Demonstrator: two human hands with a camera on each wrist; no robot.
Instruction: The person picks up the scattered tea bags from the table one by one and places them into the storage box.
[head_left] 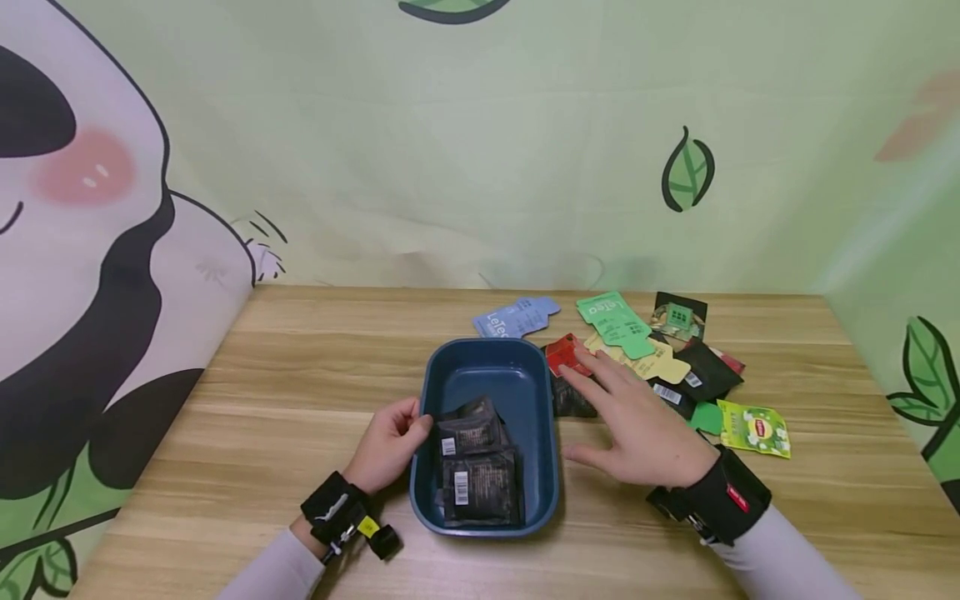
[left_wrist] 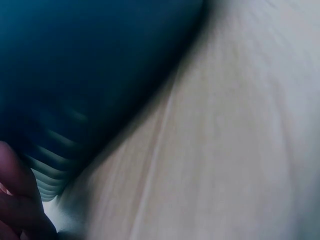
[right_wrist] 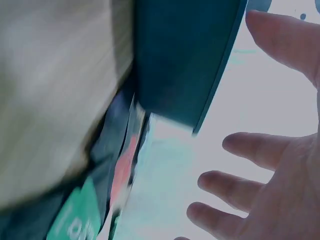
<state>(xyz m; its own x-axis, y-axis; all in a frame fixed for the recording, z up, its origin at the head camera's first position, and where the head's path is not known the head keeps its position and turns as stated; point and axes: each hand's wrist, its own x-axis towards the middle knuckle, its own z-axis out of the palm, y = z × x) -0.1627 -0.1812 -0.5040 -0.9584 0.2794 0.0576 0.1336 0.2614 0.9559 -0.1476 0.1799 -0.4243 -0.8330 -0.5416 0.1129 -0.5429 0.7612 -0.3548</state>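
A blue plastic tray (head_left: 536, 492) stands on the table with several black tea bag sachets (head_left: 480, 483) in its left half. At the tray's left rim, my left hand (head_left: 390, 442) pinches the edge, thumb on top. Its curled fingers (left_wrist: 17, 192) show beside the ribbed tray wall in the left wrist view. My right hand (head_left: 637, 421) hovers to the right of the tray with fingers spread and nothing held. Under its fingertips lie a red sachet (head_left: 564, 357) and a black sachet (head_left: 573, 398), partly hidden by the hand.
Behind the tray lies a blue LeTea packet (head_left: 513, 318). Right of it are green (head_left: 615, 321) and yellow packets (head_left: 663, 364), more black sachets (head_left: 708, 371), a dark square packet (head_left: 678, 317) and a yellow-green Lipton sachet (head_left: 756, 428). A printed cloth (head_left: 450, 167) hangs behind the table.
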